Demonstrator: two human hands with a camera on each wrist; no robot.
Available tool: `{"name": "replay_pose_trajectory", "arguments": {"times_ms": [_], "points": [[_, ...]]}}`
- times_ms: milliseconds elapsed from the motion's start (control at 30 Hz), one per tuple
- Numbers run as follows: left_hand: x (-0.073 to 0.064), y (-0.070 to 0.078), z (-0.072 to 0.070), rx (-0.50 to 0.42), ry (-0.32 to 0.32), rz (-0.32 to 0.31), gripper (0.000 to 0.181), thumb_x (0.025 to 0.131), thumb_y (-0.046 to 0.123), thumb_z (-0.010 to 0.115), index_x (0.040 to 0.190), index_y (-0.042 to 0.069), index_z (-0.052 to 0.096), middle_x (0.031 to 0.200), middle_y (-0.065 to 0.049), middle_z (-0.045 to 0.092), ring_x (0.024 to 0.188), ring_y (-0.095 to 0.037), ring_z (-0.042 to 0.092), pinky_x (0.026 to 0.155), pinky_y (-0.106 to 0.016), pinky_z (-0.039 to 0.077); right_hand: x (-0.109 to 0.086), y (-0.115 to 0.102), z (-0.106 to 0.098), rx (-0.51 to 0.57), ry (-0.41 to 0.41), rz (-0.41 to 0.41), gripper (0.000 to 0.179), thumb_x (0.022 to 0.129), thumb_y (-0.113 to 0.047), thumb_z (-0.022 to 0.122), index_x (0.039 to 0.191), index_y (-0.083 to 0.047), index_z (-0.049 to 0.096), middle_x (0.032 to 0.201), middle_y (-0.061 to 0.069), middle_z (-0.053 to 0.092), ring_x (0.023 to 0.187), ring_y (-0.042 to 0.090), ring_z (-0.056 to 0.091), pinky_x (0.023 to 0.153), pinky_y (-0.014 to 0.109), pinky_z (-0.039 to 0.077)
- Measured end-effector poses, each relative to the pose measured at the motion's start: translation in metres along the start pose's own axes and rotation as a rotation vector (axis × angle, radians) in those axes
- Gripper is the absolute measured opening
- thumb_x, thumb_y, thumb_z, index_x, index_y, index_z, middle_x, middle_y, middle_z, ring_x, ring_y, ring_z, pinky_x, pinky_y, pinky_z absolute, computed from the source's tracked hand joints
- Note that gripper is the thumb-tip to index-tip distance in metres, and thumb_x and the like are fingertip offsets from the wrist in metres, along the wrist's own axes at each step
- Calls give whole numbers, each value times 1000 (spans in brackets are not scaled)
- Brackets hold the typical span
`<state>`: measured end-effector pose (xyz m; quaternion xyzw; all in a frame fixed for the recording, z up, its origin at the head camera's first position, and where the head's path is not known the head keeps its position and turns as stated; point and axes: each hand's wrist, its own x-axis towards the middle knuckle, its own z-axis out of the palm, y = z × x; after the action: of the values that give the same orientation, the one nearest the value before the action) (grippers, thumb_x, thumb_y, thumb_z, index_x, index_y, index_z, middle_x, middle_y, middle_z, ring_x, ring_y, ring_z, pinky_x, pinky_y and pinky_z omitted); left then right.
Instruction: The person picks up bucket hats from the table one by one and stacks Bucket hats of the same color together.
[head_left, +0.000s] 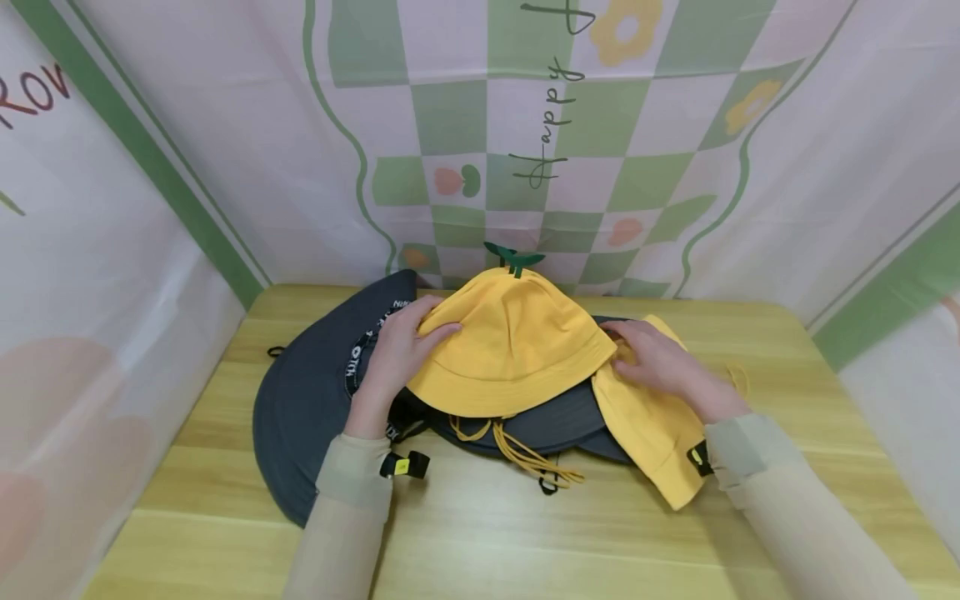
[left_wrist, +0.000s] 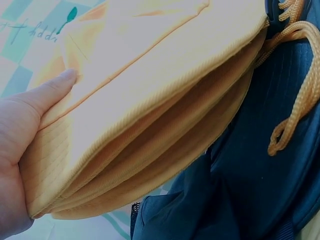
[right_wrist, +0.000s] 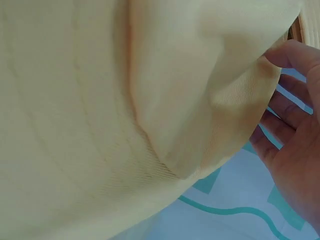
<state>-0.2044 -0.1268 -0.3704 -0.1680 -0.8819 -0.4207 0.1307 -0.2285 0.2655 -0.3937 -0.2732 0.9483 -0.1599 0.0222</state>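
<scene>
A yellow bucket hat (head_left: 510,342) with a green sprout (head_left: 515,258) on its crown sits on a pile of dark hats. My left hand (head_left: 401,346) grips its left side, thumb over the outside; the left wrist view shows the thumb (left_wrist: 55,92) on the cloth above several brim layers. At the right end of the brim, my right hand (head_left: 652,362) pinches yellow cloth. In the right wrist view the thumb (right_wrist: 287,54) lies at the cloth's edge, with the fingers behind. Another piece of yellow cloth (head_left: 645,417), with a stitched border, hangs below this hand.
A large navy hat brim (head_left: 300,417) with a lettered black strap (head_left: 360,358) lies at the left. Under the yellow hat, another dark brim (head_left: 547,421) shows, with yellow cords (head_left: 525,454) hanging over it. The wooden table (head_left: 480,533) meets a printed curtain (head_left: 450,117) behind.
</scene>
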Motion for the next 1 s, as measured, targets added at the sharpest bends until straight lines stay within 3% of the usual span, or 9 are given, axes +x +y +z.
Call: {"name": "replay_pose_trajectory", "arguments": {"times_ms": [200,400,567,800,1000], "points": [[-1,-1,0,8,6,4,31,92,38,69,113,15,69,106,-4,73,92,-20,66,82,-38,51,-7,4,-1,-20,18,21,52,90,-11,66,138,3,52,123,29,60,116,46,54,95,59,45],[-1,-2,-2,13,26,9,30,92,38,70,113,16,69,107,-3,72,93,-19,66,82,-39,51,-13,13,1,-67,138,-72,14,83,-3,69,96,-4,73,92,13,59,86,29,52,77,44,43],[0,-3,1,32,36,6,30,93,38,69,114,17,69,108,-3,72,94,-20,66,83,-40,51,-18,19,-3,-72,190,-141,16,78,5,68,78,-12,66,83,4,56,77,18,49,70,37,42],[1,-2,4,78,73,30,31,93,38,70,115,16,69,109,-4,72,91,-21,65,81,-42,51,-22,22,-7,-46,142,-102,19,75,4,66,79,-15,63,76,-3,60,69,11,48,63,30,42],[1,-3,5,105,86,32,32,93,38,69,115,16,69,109,-4,73,91,-22,66,79,-41,51,-29,25,-12,-17,106,-33,21,77,0,65,97,-4,70,100,17,73,84,28,67,72,40,52]]}}
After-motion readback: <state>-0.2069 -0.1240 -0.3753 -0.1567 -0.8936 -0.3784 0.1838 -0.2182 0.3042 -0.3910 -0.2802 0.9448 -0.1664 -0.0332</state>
